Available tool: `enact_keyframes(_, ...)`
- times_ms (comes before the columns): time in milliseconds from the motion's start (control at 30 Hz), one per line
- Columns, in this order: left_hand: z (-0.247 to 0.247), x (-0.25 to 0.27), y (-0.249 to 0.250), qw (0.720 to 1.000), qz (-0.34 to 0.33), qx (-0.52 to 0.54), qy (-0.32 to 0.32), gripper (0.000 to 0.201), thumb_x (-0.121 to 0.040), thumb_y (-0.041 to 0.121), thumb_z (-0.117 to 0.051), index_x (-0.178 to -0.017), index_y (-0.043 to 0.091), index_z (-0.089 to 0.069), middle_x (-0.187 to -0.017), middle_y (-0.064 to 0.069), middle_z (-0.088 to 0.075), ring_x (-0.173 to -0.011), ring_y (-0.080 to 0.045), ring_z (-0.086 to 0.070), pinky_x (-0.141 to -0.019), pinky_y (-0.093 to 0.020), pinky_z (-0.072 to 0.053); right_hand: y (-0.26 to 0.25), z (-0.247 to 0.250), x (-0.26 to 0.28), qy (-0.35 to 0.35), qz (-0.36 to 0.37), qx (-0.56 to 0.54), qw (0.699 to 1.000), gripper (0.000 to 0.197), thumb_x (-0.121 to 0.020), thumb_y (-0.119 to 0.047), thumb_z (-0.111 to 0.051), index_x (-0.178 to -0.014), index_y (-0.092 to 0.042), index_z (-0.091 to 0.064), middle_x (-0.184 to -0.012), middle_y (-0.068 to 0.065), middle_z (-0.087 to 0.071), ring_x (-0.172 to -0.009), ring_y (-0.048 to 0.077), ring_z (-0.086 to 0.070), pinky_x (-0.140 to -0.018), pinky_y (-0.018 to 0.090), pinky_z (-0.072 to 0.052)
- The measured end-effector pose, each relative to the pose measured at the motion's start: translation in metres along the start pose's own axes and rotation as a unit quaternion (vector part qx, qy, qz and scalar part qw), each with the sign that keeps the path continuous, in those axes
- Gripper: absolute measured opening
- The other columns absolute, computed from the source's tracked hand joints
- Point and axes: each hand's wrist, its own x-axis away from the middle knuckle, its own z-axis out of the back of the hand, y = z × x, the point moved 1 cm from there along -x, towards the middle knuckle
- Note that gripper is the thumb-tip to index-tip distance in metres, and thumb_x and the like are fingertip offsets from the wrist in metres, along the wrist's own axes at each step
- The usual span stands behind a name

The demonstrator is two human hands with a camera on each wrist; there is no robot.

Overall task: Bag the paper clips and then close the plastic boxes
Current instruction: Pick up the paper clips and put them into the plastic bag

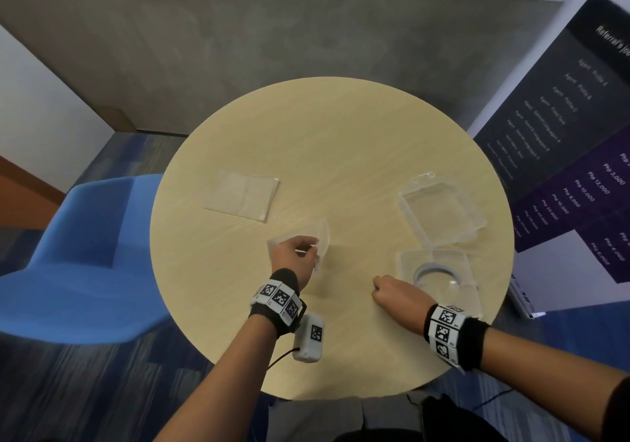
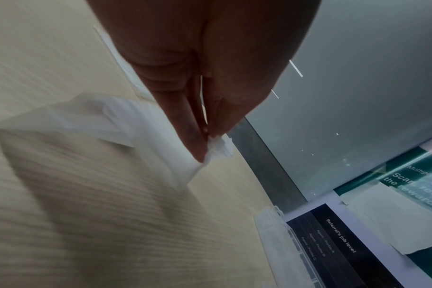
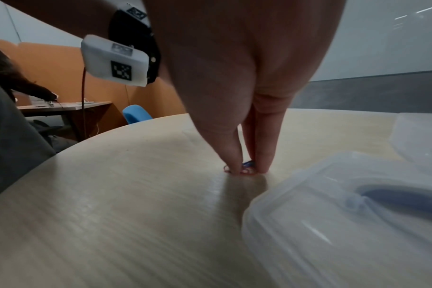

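My left hand (image 1: 315,244) holds a small clear plastic bag (image 1: 323,237) just above the middle of the round table (image 1: 341,135). In the left wrist view, thumb and fingers (image 2: 197,136) pinch the crumpled top edge of the bag (image 2: 165,140). My right hand (image 1: 375,289) is down on the table near the front. Its fingertips (image 3: 234,155) pinch several coloured paper clips (image 3: 247,170) against the wood. In the head view the hand hides the clips. A clear plastic box (image 1: 443,210) lies open at the right. A second clear tray (image 1: 439,291), holding a grey ring, sits beside my right hand.
A flat pile of clear bags (image 1: 243,194) lies at the table's left. A blue chair (image 1: 78,254) stands left of the table, and a dark printed banner (image 1: 562,135) stands at the right. The near tray (image 3: 345,214) is close to my right fingers.
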Motion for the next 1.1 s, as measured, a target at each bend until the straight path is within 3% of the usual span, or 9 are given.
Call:
enact_keyframes(267, -0.001, 0.006, 0.0, 1.0, 0.001, -0.005, -0.001, 0.021, -0.092, 0.012, -0.06, -0.108, 0.015, -0.073, -0.088, 0.003, -0.067, -0.063, 0.0, -0.062, -0.054, -0.011, -0.045, -0.011, 0.021, -0.012, -0.045, 0.005, 0.021, 0.999, 0.026, -0.087, 0.017, -0.044, -0.102, 0.006, -0.063, -0.107, 0.021, -0.06, -0.097, 0.036, -0.061, -0.078, 0.04, -0.047)
enact_keyframes(400, -0.002, 0.008, -0.001, 1.0, 0.001, -0.009, -0.004, 0.021, -0.091, 0.011, -0.06, -0.107, 0.015, -0.073, -0.084, 0.004, -0.067, -0.064, -0.003, -0.063, -0.058, -0.014, -0.048, -0.001, 0.027, -0.027, -0.062, 0.035, 0.02, 0.997, 0.016, -0.093, 0.001, -0.051, -0.099, 0.006, -0.065, -0.102, 0.022, -0.064, -0.094, 0.037, -0.064, -0.075, 0.041, -0.049)
enact_keyframes(533, -0.004, 0.008, 0.0, 1.0, 0.008, -0.003, -0.011, 0.021, -0.091, 0.011, -0.06, -0.106, 0.013, -0.074, -0.083, 0.004, -0.069, -0.071, -0.015, -0.068, -0.073, -0.029, -0.057, 0.007, 0.038, -0.04, -0.09, 0.029, -0.001, 0.996, 0.024, -0.094, -0.016, -0.059, -0.099, 0.006, -0.068, -0.102, 0.024, -0.067, -0.094, 0.038, -0.066, -0.071, 0.036, -0.048)
enact_keyframes(700, -0.003, 0.008, -0.001, 1.0, 0.003, -0.001, -0.014, 0.021, -0.091, 0.011, -0.06, -0.106, 0.013, -0.074, -0.08, 0.005, -0.068, -0.065, -0.014, -0.066, -0.07, -0.03, -0.059, 0.006, 0.044, -0.053, -0.081, 0.009, -0.056, 0.995, 0.019, -0.089, -0.017, -0.065, -0.087, 0.001, -0.072, -0.092, 0.022, -0.07, -0.076, 0.033, -0.065, -0.062, 0.029, -0.043)
enact_keyframes(767, -0.001, 0.008, -0.002, 1.0, 0.001, -0.001, -0.016, 0.02, -0.091, 0.01, -0.06, -0.106, 0.014, -0.074, -0.081, 0.004, -0.068, -0.065, -0.013, -0.066, -0.071, -0.029, -0.059, 0.007, 0.043, -0.057, -0.066, -0.001, -0.102, 0.993, 0.016, -0.085, -0.019, -0.071, -0.08, -0.004, -0.074, -0.086, 0.016, -0.074, -0.069, 0.03, -0.063, -0.063, 0.028, -0.049)
enact_keyframes(833, 0.001, 0.007, -0.002, 1.0, -0.003, 0.0, -0.02, 0.02, -0.091, 0.009, -0.06, -0.105, 0.014, -0.073, -0.086, 0.0, -0.069, -0.069, -0.016, -0.067, -0.07, -0.029, -0.058, 0.012, 0.044, -0.06, -0.052, -0.015, -0.156, 0.986, 0.015, -0.08, -0.02, -0.076, -0.075, -0.006, -0.076, -0.081, 0.011, -0.076, -0.072, 0.028, -0.069, -0.069, 0.029, -0.057)
enact_keyframes(933, 0.005, 0.006, -0.003, 1.0, -0.006, -0.002, -0.025, 0.019, -0.092, 0.009, -0.059, -0.104, 0.015, -0.073, -0.097, -0.007, -0.071, -0.087, -0.026, -0.072, -0.077, -0.036, -0.06, 0.022, 0.057, -0.062, -0.006, -0.033, -0.274, 0.961, 0.01, -0.074, -0.017, -0.081, -0.073, -0.007, -0.077, -0.074, 0.007, -0.076, -0.064, 0.016, -0.069, -0.066, 0.024, -0.057)
enact_keyframes(1033, 0.008, 0.003, -0.004, 0.999, -0.016, -0.017, -0.036, 0.019, -0.092, 0.01, -0.059, -0.103, 0.016, -0.073, -0.1, -0.008, -0.072, -0.09, -0.027, -0.072, -0.079, -0.037, -0.06, 0.026, 0.078, -0.063, 0.107, -0.037, -0.445, 0.888, 0.005, -0.07, -0.006, -0.08, -0.073, -0.006, -0.076, -0.068, 0.01, -0.075, -0.055, 0.01, -0.066, -0.06, 0.019, -0.056)
enact_keyframes(1100, 0.009, 0.001, -0.002, 0.998, -0.031, -0.029, -0.044, 0.019, -0.092, 0.011, -0.059, -0.103, 0.016, -0.073, -0.098, -0.008, -0.073, -0.088, -0.026, -0.073, -0.076, -0.032, -0.06, 0.023, 0.092, -0.065, 0.179, -0.016, -0.478, 0.86, 0.006, -0.069, -0.005, -0.079, -0.072, -0.008, -0.075, -0.067, 0.008, -0.074, -0.056, 0.008, -0.065, -0.061, 0.017, -0.055)
